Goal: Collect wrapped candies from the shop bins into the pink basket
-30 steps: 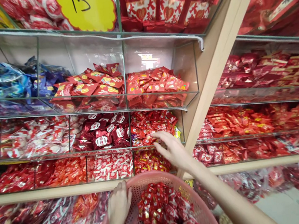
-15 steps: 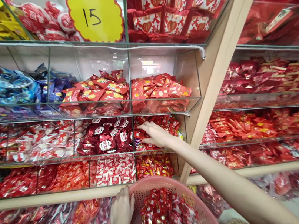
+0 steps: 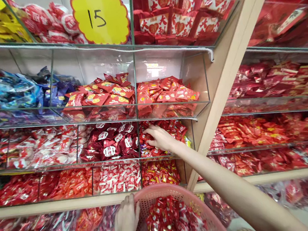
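Observation:
My left hand (image 3: 126,217) is closed over the left rim of a pink perforated plastic basket (image 3: 182,189). Inside the basket lie red-wrapped candies (image 3: 166,218), with a bit of yellow wrapper at the bottom. My right hand (image 3: 159,138) reaches into a shelf compartment of small red-wrapped candies (image 3: 173,126). Its thumb and index finger are apart at the candies' surface, and no candy shows between them. The other fingertips are hard to make out. Just left of that hand is a compartment of dark maroon packets (image 3: 117,138).
Clear shelf fronts (image 3: 168,114) run above and below my right hand. A slanted-looking wooden upright (image 3: 222,70) stands to its right. Below, red-and-white candies (image 3: 118,176) fill a compartment. A yellow sign (image 3: 101,16) reading 15 hangs above. Bagged candies (image 3: 83,226) sit under the bottom ledge.
My right thumb and index finger have drawn somewhat closer together over the same candies. My left hand keeps its hold on the basket rim. The whole view has shifted slightly.

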`<move>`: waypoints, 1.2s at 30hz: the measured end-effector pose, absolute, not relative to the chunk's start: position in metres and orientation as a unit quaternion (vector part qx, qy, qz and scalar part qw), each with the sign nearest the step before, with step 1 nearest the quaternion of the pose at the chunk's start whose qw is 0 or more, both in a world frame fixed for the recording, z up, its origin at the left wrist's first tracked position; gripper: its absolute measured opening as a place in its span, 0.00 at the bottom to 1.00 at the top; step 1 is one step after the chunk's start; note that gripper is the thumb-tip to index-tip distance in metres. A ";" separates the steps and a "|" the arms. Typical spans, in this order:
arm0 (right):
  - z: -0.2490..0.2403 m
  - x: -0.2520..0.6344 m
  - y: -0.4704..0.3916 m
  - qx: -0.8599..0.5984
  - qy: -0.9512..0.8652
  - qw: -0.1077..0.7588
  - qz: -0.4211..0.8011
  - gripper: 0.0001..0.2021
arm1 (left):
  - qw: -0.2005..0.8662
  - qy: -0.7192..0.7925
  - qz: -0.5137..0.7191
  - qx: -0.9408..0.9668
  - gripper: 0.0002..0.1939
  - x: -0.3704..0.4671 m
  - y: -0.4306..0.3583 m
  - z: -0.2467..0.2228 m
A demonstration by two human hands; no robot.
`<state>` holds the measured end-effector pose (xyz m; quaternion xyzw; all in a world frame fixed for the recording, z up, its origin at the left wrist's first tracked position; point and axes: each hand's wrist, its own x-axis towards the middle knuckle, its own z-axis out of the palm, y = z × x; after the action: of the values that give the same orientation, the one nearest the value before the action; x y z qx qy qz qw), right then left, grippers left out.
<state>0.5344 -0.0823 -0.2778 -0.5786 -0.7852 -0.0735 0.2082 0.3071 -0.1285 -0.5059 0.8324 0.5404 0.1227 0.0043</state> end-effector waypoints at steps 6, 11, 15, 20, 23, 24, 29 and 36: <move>-0.274 0.543 -0.088 -0.583 -0.775 0.233 -0.073 0.15 | -0.002 0.538 0.125 0.834 0.20 0.308 -0.128 -0.506; -0.279 0.539 -0.085 -0.591 -0.777 0.199 -0.084 0.19 | 0.002 0.541 0.126 0.832 0.20 0.308 -0.128 -0.507; -0.281 0.532 -0.078 -0.611 -0.762 0.187 -0.102 0.20 | 0.009 0.545 0.119 0.830 0.21 0.308 -0.129 -0.506; -0.280 0.525 -0.070 -0.631 -0.743 0.178 -0.136 0.20 | 0.019 0.546 0.115 0.829 0.20 0.307 -0.129 -0.504; -0.279 0.522 -0.068 -0.642 -0.736 0.160 -0.143 0.20 | 0.023 0.546 0.114 0.830 0.21 0.307 -0.128 -0.506; -0.278 0.522 -0.067 -0.643 -0.737 0.154 -0.141 0.20 | 0.024 0.545 0.114 0.830 0.21 0.307 -0.128 -0.506; -0.276 0.521 -0.067 -0.644 -0.737 0.146 -0.146 0.18 | 0.021 0.542 0.119 0.831 0.20 0.307 -0.128 -0.506; -0.279 0.520 -0.066 -0.636 -0.737 0.155 -0.170 0.16 | 0.018 0.544 0.116 0.831 0.20 0.307 -0.128 -0.504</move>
<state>0.5200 -0.0664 -0.2791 -0.6357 -0.7369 -0.1696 0.1555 0.3067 -0.1285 -0.5043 0.8308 0.5441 0.1161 0.0176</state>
